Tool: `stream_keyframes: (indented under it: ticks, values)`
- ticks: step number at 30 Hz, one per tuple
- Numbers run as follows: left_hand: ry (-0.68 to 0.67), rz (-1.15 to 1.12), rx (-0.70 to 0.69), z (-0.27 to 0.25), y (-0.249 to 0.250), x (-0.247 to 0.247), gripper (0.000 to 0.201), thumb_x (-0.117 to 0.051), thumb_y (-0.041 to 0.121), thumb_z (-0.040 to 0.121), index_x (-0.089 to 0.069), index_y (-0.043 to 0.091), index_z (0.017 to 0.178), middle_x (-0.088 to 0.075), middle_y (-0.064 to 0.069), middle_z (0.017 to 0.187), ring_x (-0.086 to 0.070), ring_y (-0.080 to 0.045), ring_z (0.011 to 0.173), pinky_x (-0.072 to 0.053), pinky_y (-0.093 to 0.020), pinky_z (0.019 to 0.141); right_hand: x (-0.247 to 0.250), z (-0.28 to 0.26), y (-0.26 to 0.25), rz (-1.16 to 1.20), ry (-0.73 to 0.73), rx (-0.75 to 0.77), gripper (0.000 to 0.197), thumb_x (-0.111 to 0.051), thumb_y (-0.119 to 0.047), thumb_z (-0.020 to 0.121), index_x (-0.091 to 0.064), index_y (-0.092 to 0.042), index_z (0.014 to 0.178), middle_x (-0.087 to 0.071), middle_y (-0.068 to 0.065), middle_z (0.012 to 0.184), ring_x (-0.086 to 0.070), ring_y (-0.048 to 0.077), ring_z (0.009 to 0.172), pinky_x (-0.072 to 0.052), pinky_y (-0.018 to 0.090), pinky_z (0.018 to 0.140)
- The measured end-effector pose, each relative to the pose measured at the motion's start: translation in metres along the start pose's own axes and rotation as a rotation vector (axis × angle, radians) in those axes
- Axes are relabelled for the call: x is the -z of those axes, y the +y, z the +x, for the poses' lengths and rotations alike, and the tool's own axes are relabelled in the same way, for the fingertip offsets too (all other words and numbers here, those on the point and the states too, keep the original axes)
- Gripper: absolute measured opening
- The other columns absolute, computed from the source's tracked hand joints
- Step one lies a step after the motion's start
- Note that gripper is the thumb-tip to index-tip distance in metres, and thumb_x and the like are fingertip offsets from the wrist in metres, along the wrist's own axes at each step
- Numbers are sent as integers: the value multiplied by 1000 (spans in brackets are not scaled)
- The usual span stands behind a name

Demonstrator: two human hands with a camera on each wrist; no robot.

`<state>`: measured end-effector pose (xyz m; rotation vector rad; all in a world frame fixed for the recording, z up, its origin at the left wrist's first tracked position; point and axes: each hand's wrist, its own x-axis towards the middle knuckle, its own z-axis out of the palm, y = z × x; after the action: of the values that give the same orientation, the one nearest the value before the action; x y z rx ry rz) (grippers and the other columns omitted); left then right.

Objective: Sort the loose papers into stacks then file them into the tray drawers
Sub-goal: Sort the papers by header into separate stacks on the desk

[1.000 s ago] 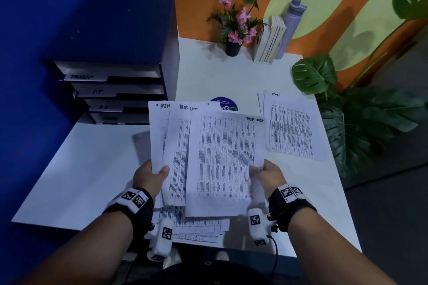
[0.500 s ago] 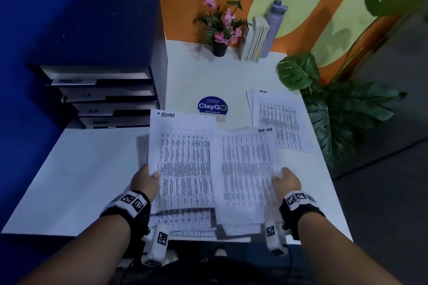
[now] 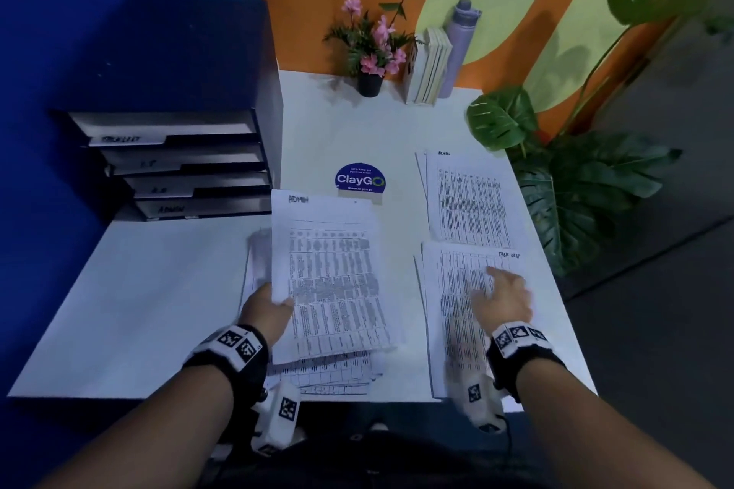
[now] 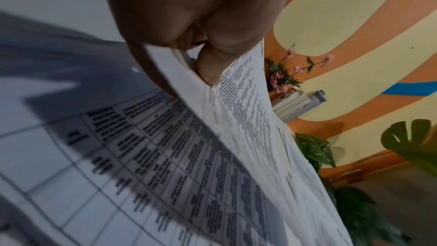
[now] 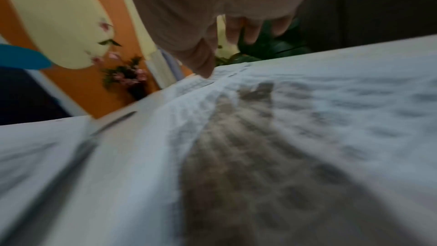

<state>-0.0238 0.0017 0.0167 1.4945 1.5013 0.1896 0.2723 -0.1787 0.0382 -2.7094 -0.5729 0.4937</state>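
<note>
My left hand [image 3: 274, 308] grips a bundle of printed sheets [image 3: 333, 282] by its left edge, thumb on top; the top sheet is headed ADMIN. In the left wrist view the thumb [image 4: 210, 70] pinches the sheets [image 4: 248, 137]. More loose sheets [image 3: 337, 373] lie under the bundle at the table's front edge. My right hand [image 3: 502, 292] hovers with relaxed fingers over a "task list" sheet [image 3: 449, 290] lying flat at the front right; its fingers [image 5: 250, 31] hang just above the paper [image 5: 307, 119]. Another ADMIN stack [image 3: 468, 202] lies behind it. The dark tray drawer unit [image 3: 170, 163] stands at the back left.
A round blue ClayGo sticker [image 3: 359, 179] is on the white table [image 3: 151, 290]. A flower pot [image 3: 369, 83], upright books [image 3: 427, 67] and a lilac bottle [image 3: 458, 48] line the back wall. A large leafy plant [image 3: 576, 187] crowds the table's right edge.
My right hand carried the task list sheet to the right, laid it flat on the table and let go. The left hand keeps its bundle, now topped by the ADMIN sheet.
</note>
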Motion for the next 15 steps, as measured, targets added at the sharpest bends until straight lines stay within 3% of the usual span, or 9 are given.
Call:
stream_keyframes:
  ticks: [2,4,7,9,11,12,13,14,15]
  values:
    - [-77,-30,-36,-6,7,-5,33,-52,18,95,-53,9,126,-64,-11,108,-60,-26,94,-46,-28,82,-13,-10,-26,357,-248,62,54,-59,-36,91,-43,-19,139,-49,2,135,-48,26,125,-38,43,109]
    - [-187,-19,-69,-10,9,-11,34,-53,23,95,-53,12,128,-63,-6,117,-60,-23,101,-44,-27,86,-26,-20,-48,531,-397,-3,55,-60,-43,89,-45,-17,135,-57,3,124,-56,25,115,-43,46,106]
    - [-180,95,-99,-6,3,-14,41,-53,41,93,-56,11,120,-60,-6,118,-59,-28,112,-44,-31,91,-42,-26,-64,500,-352,15,26,-64,-32,87,-55,-9,95,-61,7,89,-60,24,81,-53,40,78]
    - [0,307,-95,-3,-6,-8,45,-60,46,85,-56,17,120,-54,-11,125,-56,-34,116,-46,-37,95,-46,-30,-64,420,-306,24,28,-60,-25,90,-42,-12,74,-46,3,72,-47,20,65,-41,31,62]
    - [102,525,-11,0,-21,2,73,-69,49,76,-41,23,138,-39,-12,142,-47,-35,125,-41,-44,105,-48,-32,-59,359,-328,28,19,-57,-24,92,-47,-11,83,-48,2,78,-52,23,77,-46,36,72]
    - [116,593,27,0,-27,8,85,-73,49,72,-34,22,143,-36,-12,144,-44,-35,127,-39,-45,106,-47,-36,-60,347,-347,29,16,-56,-24,94,-54,-9,99,-55,6,92,-56,27,93,-48,39,86]
    - [124,608,38,3,-36,11,91,-76,49,70,-31,20,144,-35,-14,143,-43,-36,128,-39,-45,107,-48,-37,-58,322,-364,15,28,-55,-24,95,-54,-7,118,-57,9,111,-54,29,112,-44,40,98]
    - [128,604,47,5,-43,15,93,-77,47,69,-32,18,144,-37,-15,141,-44,-36,126,-40,-45,106,-48,-39,-58,325,-385,-4,35,-55,-23,95,-51,-7,126,-55,9,122,-50,29,122,-42,38,101]
    - [140,587,37,8,-50,17,92,-79,46,67,-35,16,143,-41,-16,138,-47,-36,124,-42,-44,105,-54,-36,-54,319,-391,-2,25,-55,-22,95,-55,-12,117,-57,4,116,-51,27,118,-47,33,92]
